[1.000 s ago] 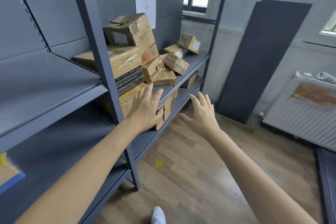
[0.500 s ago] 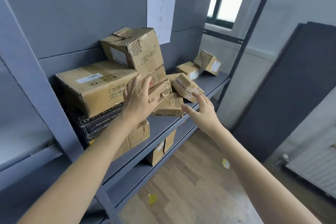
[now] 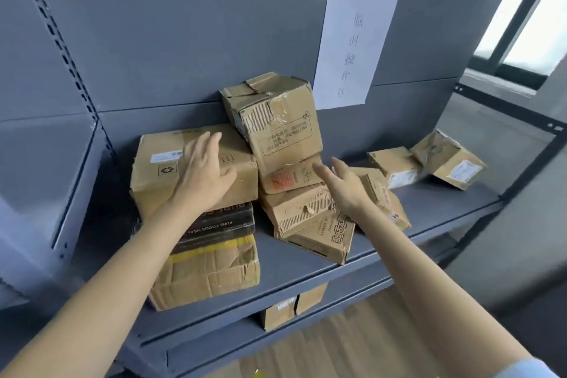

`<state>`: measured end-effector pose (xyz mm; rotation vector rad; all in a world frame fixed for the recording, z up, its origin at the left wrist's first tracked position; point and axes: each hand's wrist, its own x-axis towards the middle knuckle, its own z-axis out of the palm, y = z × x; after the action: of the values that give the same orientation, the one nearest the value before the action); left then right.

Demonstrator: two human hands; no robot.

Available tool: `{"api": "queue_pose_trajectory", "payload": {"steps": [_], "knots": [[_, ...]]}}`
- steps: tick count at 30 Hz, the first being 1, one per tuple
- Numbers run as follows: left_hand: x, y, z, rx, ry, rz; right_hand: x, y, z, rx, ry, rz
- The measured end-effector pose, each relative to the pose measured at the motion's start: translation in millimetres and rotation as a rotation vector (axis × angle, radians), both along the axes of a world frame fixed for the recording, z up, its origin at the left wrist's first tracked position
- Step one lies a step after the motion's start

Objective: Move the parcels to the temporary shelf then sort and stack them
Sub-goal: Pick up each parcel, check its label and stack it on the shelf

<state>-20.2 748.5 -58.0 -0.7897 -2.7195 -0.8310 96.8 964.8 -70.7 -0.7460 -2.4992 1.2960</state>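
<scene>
Several cardboard parcels lie jumbled on the grey metal shelf (image 3: 429,205). A wide brown box (image 3: 159,169) sits on a black box (image 3: 227,224), which rests on a crumpled box with yellow tape (image 3: 214,273). A dented square box (image 3: 276,120) leans tilted on top of smaller cartons (image 3: 294,209). My left hand (image 3: 205,172) hovers open, fingers straight, in front of the wide box. My right hand (image 3: 343,184) reaches open toward the small cartons, empty. Whether either hand touches a box is unclear.
Two more small parcels (image 3: 395,166) (image 3: 451,163) lie at the shelf's right end. A white paper sign (image 3: 352,49) hangs on the back panel. Boxes (image 3: 291,307) stand on the shelf below. An upright post (image 3: 521,169) bounds the right side; wooden floor lies beneath.
I have come closer to the shelf. Both hands have risen from the shelf's front edge toward the stacked parcels, the left hand to the wide box, the right to the small cartons.
</scene>
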Motion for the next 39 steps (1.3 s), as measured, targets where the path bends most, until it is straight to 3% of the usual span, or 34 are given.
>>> {"api": "queue_pose_trajectory", "payload": {"steps": [4,9,18,28,39], "knots": [[-18.8,9.0,6.0,-0.031,0.031,0.088,-30.2,24.0,23.2,-0.191,0.022,0.064],[-42.1,29.8,18.9,-0.028,0.016,0.095,-80.4,50.1,57.3,-0.221,0.059,0.161],[-71.8,64.2,36.5,0.094,-0.327,-0.077,-156.0,59.1,98.8,-0.212,0.050,0.053],[-52.8,109.4,36.2,0.300,-0.190,-0.251,-109.0,105.2,79.1,-0.554,-0.073,-0.029],[-29.6,143.1,35.4,0.457,-0.158,-0.364,-66.7,122.0,66.2,-0.627,0.270,-0.104]]}}
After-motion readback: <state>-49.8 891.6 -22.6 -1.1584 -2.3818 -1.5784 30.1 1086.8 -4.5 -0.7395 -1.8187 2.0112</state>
